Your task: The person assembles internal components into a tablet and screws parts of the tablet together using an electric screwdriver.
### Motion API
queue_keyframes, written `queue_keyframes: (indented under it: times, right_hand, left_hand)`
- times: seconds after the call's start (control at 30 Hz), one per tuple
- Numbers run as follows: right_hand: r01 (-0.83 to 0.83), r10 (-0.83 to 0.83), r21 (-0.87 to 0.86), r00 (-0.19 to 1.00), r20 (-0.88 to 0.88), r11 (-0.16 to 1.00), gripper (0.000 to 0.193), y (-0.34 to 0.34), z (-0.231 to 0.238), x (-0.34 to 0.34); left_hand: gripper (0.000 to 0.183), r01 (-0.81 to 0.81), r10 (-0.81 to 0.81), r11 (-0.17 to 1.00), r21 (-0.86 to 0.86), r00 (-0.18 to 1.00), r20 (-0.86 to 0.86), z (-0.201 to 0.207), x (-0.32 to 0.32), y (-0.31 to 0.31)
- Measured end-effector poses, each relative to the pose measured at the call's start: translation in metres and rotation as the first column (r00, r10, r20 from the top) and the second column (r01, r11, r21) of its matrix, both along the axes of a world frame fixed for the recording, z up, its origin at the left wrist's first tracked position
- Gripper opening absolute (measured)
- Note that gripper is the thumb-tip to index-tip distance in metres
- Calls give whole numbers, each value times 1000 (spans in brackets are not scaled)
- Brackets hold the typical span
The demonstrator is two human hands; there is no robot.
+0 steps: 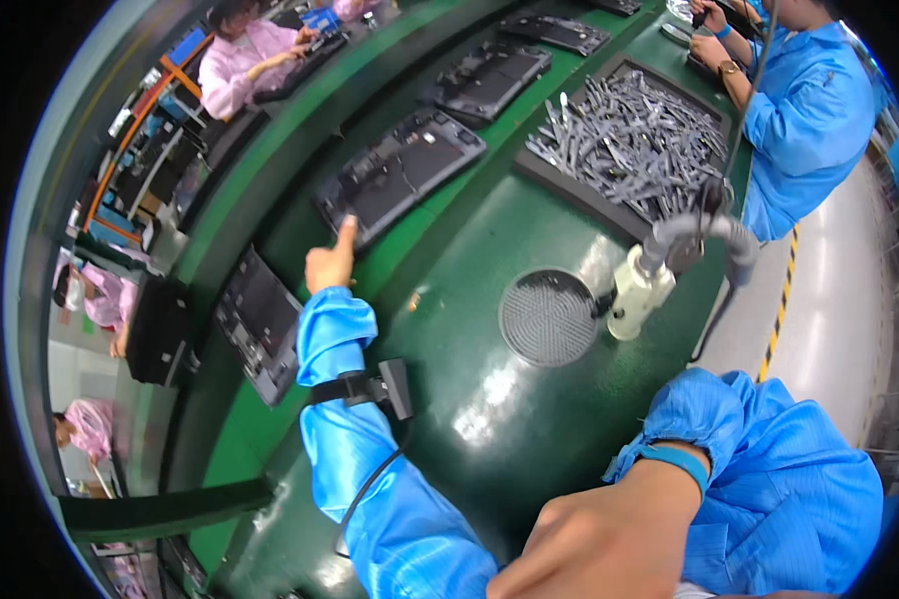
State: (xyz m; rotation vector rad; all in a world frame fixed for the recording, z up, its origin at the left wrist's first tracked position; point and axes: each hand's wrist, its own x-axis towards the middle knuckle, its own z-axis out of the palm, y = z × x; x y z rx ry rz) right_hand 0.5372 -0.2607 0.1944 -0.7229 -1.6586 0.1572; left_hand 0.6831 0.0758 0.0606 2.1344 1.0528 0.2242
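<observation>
My left hand point(330, 262) reaches out over the green belt. One finger is stretched out, its tip at the near edge of a dark, flat device casing point(405, 175) with parts and cables in it; the other fingers curl in. Whether the fingertip touches the casing I cannot tell. Close to the left of my forearm lies a second dark casing point(260, 324). My right hand point(609, 544) is low in the picture, near my body, its back facing up. Its fingers are mostly hidden, so anything in them does not show.
A black tray point(574, 195) heaped with grey metal strip parts stands far right on the green table point(449, 469). Nearer are a round mesh grille point(549, 317) and a cream fixture with a grey hose point(637, 295). More casings point(494, 78) lie farther along the belt. Co-workers point(814, 110) sit around.
</observation>
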Motion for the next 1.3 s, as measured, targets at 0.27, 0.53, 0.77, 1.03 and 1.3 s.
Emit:
queue_keyframes:
  times: [0.27, 0.53, 0.77, 1.03, 1.3]
  right_hand:
    - [140, -222, -358, 954, -200, 923, 17, -29, -52, 37]
    - [-337, -341, -681, 671, -658, 650, 23, -34, -112, 42]
    - [-490, -385, -640, 526, -759, 592, 75, -13, -139, 25]
    - [-289, -324, -683, 713, -621, 671, 73, -19, -157, 18]
    - [651, -643, -565, 722, 256, 507, 33, -27, -127, 21]
  left_hand:
    - [56, -72, 72, 993, -98, 997, -9, 14, 17, -18]
    - [36, -134, 402, 818, -560, 829, 389, 37, -100, -67]
    - [28, -85, 578, 726, -683, 614, 538, 11, -239, -211]
    - [32, 190, 100, 696, -693, 930, 355, -3, -329, -316]
    - [19, -42, -62, 899, 436, 973, 221, 17, -333, -244]
